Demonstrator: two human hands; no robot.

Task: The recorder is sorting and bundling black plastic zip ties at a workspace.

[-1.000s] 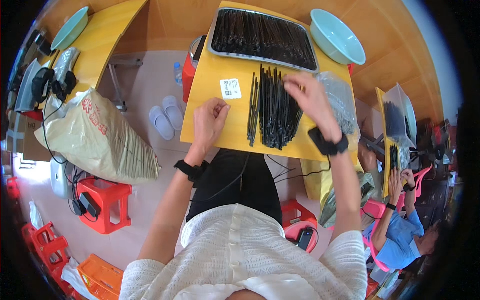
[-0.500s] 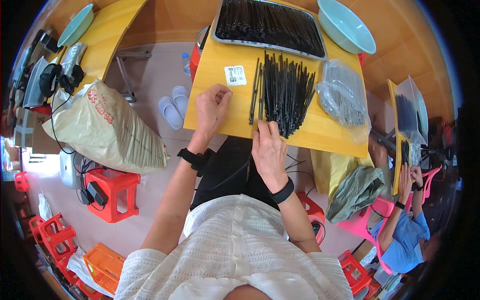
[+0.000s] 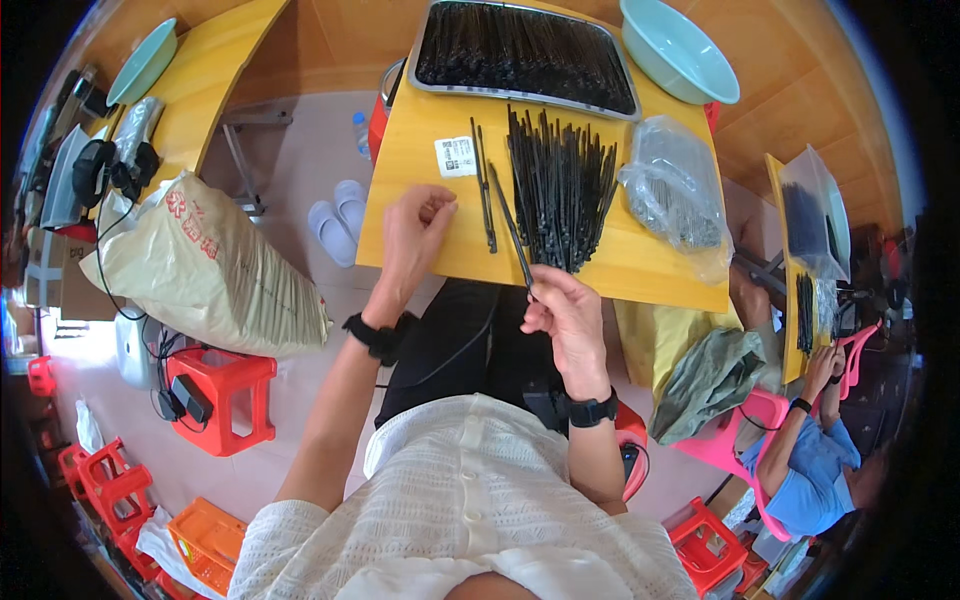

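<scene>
Seen from the head view: right hand (image 3: 568, 322) pinched shut on one black cable tie (image 3: 511, 230) lifted off the pile (image 3: 560, 185), left hand (image 3: 415, 235) loosely curled, empty, on yellow table (image 3: 650, 262); likely mid-sorting, wanting careful placement beside laid-out ties (image 3: 483, 185).

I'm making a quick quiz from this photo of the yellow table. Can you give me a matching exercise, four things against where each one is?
Things:
1. metal tray
2. pale green bowl
3. clear plastic bag
4. single black strip

Places:
A. pinched in the right hand, slanting up over the table
B. right side of the table, beside the loose pile of black strips
C. far right corner of the table
D. far edge of the table, filled with black strips

Pairs: 1-D, 2-C, 3-B, 4-A
</scene>
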